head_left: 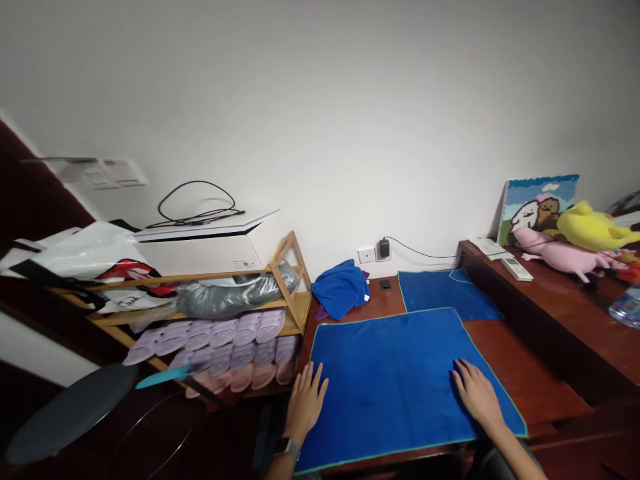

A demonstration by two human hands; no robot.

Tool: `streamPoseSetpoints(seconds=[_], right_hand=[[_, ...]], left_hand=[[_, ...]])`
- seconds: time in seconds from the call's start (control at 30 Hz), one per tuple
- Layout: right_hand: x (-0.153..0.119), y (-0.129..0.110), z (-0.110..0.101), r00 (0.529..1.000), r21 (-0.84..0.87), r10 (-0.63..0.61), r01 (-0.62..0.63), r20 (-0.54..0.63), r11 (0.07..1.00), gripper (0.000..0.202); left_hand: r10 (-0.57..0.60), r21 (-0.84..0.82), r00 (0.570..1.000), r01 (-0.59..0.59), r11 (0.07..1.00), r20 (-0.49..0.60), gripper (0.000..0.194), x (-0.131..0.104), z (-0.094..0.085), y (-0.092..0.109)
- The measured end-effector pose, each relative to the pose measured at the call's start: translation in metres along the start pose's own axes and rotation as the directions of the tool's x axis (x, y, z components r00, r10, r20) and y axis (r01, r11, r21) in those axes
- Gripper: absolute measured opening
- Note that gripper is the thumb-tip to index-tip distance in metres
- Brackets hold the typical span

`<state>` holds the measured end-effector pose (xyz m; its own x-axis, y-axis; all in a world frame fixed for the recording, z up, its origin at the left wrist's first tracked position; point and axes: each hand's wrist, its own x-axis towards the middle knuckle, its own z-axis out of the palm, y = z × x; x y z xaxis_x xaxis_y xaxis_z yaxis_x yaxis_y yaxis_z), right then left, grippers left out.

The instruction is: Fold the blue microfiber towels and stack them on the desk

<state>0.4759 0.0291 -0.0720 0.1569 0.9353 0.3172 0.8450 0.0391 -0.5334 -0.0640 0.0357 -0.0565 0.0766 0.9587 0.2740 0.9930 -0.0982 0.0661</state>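
A blue cloth [395, 373] with a green hem lies spread flat on the dark wooden table [520, 373] in front of me. My left hand [306, 401] rests flat, fingers apart, on the cloth's near left edge; a watch sits on that wrist. My right hand [476, 392] lies flat on the cloth's near right part, fingers spread. A second blue cloth [443, 291] lies flat just behind the first. A crumpled blue cloth [340, 287] is heaped at the back left by the wall.
A wooden rack [287, 293] with rows of pale slippers [220, 337] stands left of the table. A raised shelf [565, 300] on the right carries plush toys [575, 257], a remote and a picture. A round dark stool [70, 410] sits at lower left. A charger is plugged into the wall.
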Motion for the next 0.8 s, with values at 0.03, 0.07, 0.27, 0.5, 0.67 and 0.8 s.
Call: streamPoseSetpoints(seconds=[0.03, 0.07, 0.27, 0.5, 0.67, 0.8], right_hand=[[0.009, -0.003, 0.0, 1.0, 0.092, 0.029, -0.028, -0.002, 0.995, 0.066], [0.021, -0.013, 0.002, 0.998, 0.209, 0.06, -0.062, 0.018, 0.976, 0.065], [0.11, -0.128, 0.068, 0.917, 0.864, 0.07, -0.393, 0.392, 0.315, 0.063], [0.162, -0.099, 0.087, 0.88, 0.901, 0.204, -0.432, 0.43, -0.035, 0.048], [0.162, 0.018, 0.027, 0.771, 0.907, 0.479, -0.329, 0.419, -0.264, 0.025], [0.159, 0.043, 0.006, 0.738, 0.962, 0.622, -0.252, 0.262, -0.107, 0.03]], left_hand=[[0.012, -0.025, 0.999, -0.013, 1.0, -0.03, 0.056, 0.01, 0.0, 0.002], [0.026, -0.055, 0.998, -0.029, 0.998, -0.058, 0.055, 0.024, -0.001, 0.006], [0.158, -0.132, 0.986, -0.165, 0.977, -0.057, 0.049, 0.131, 0.007, 0.048], [0.092, -0.022, 0.992, -0.09, 0.996, 0.09, 0.055, 0.154, 0.039, -0.015], [0.025, 0.025, 0.997, -0.026, 0.999, 0.066, 0.058, 0.147, 0.046, -0.048], [0.053, 0.031, 0.998, -0.052, 0.998, -0.04, 0.057, 0.153, 0.037, -0.027]])
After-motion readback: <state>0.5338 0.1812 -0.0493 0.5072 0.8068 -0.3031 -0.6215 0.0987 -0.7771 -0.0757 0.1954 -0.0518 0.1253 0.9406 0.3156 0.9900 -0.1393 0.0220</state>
